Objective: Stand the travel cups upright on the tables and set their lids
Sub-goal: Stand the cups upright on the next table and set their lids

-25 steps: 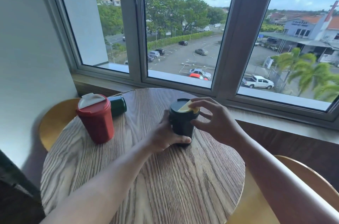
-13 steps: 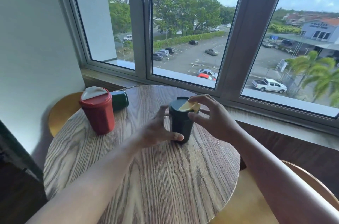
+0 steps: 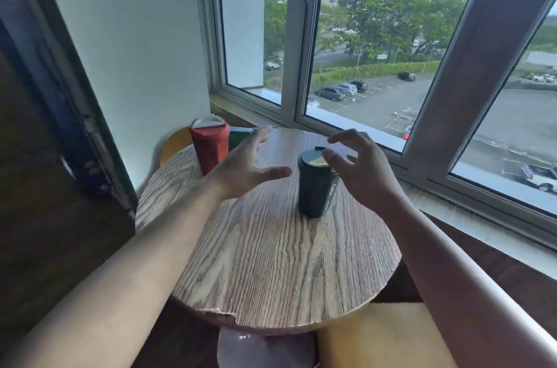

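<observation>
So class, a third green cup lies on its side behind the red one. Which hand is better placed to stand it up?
Left. The left hand is open, beside the red cup and the lying cup; the right hand hovers farther off, by the upright green cup.

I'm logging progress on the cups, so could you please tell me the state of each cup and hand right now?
Green cup: upright on the table, lid on, not held.
Red cup: upright, lid on.
Second green cup: lying on its side behind the red cup.
Left hand: open, empty.
Right hand: open, beside the lid.
</observation>
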`<state>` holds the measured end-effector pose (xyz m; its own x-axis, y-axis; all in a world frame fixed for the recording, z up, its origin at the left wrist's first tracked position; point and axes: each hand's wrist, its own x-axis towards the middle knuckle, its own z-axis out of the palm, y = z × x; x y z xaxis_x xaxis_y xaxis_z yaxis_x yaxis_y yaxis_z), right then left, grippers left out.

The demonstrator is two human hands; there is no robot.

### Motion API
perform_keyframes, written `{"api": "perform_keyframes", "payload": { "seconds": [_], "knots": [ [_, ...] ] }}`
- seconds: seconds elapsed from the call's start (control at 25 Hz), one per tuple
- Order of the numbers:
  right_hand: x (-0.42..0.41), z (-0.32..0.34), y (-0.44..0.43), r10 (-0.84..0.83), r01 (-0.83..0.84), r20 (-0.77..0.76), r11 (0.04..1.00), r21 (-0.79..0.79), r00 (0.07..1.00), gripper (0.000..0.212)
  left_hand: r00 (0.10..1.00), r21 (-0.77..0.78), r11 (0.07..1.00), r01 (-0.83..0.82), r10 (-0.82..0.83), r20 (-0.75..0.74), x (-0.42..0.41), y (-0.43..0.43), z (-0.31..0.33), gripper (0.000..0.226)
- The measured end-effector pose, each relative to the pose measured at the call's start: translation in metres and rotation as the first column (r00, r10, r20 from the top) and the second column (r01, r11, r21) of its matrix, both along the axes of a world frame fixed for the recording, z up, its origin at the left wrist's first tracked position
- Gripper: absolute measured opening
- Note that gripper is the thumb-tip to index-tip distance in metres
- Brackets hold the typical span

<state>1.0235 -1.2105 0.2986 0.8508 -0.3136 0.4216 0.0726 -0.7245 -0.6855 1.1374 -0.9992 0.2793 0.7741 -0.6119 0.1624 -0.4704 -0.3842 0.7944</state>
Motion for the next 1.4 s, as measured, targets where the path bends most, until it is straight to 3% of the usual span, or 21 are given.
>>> {"api": "perform_keyframes", "payload": {
  "seconds": [0.12, 0.24, 0.32, 0.4, 0.52, 0.6, 0.72, 1.0, 1.24, 1.4],
  "knots": [
    [0.005, 0.014, 0.014, 0.015, -0.016, 0.059, 1.000, 0.020, 0.998, 0.019, 0.992, -0.033, 0.996, -0.088, 0.091, 0.086, -0.003, 0.016, 0.018, 0.116],
    [0.011, 0.021, 0.028, -0.008, 0.010, 0.082, 1.000, -0.020, 0.997, 0.020, 0.967, -0.099, 0.978, -0.185, 0.199, 0.158, 0.016, 0.035, 0.031, 0.085],
    [0.015, 0.020, 0.033, -0.092, 0.092, 0.005, 0.991, -0.095, 0.996, 0.026, 0.931, -0.089, 0.960, -0.267, 0.281, 0.234, 0.043, 0.049, 0.038, 0.059],
    [0.019, 0.014, 0.032, -0.184, 0.170, -0.097, 0.975, -0.140, 0.978, 0.031, 0.915, 0.021, 0.946, -0.322, 0.306, 0.263, 0.080, 0.060, 0.040, 0.048],
    [0.021, 0.000, 0.033, -0.226, 0.207, -0.167, 0.970, -0.125, 0.960, 0.031, 0.948, 0.179, 0.939, -0.294, 0.262, 0.181, 0.129, 0.071, 0.034, 0.054],
    [0.024, -0.008, 0.036, -0.264, 0.245, -0.165, 0.961, -0.128, 0.950, 0.027, 0.981, 0.246, 0.950, -0.191, 0.179, 0.073, 0.153, 0.074, 0.029, 0.060],
    [0.029, -0.018, 0.041, -0.330, 0.319, -0.118, 0.942, -0.104, 0.937, 0.022, 0.997, 0.257, 0.965, -0.056, 0.069, -0.044, 0.175, 0.074, 0.027, 0.054],
    [0.031, -0.033, 0.052, -0.426, 0.419, -0.042, 0.900, -0.119, 0.904, 0.016, 0.991, 0.264, 0.958, -0.111, 0.086, 0.105, 0.188, 0.068, 0.028, 0.046],
    [0.036, -0.044, 0.047, -0.401, 0.402, 0.030, 0.913, -0.067, 0.916, 0.014, 0.966, 0.139, 0.968, -0.208, 0.181, 0.182, 0.130, 0.028, 0.039, 0.052],
    [0.035, -0.045, 0.046, -0.366, 0.367, 0.038, 0.930, -0.022, 0.930, 0.015, 0.958, 0.182, 0.953, -0.243, 0.208, 0.196, 0.090, -0.005, 0.037, 0.049]
  ]
}}
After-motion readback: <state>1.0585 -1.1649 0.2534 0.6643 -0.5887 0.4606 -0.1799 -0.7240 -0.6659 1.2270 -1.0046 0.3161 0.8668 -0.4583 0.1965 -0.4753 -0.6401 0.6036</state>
